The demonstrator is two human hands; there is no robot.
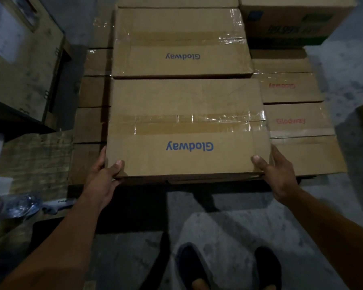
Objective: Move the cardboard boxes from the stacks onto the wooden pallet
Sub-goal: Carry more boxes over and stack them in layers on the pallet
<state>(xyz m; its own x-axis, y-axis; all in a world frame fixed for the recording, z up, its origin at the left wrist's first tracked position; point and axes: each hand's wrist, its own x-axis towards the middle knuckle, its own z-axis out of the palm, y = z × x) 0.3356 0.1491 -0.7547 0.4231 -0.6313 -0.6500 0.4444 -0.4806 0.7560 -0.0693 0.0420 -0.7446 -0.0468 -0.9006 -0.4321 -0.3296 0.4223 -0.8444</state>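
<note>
Cardboard box is sitting before you; your left hand and right hand are gripping its near corners, thumbs on top. A second box is lying behind.

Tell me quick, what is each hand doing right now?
Left hand: grips the nearest box at its left corner.
Right hand: grips the same box at its right corner.
</note>
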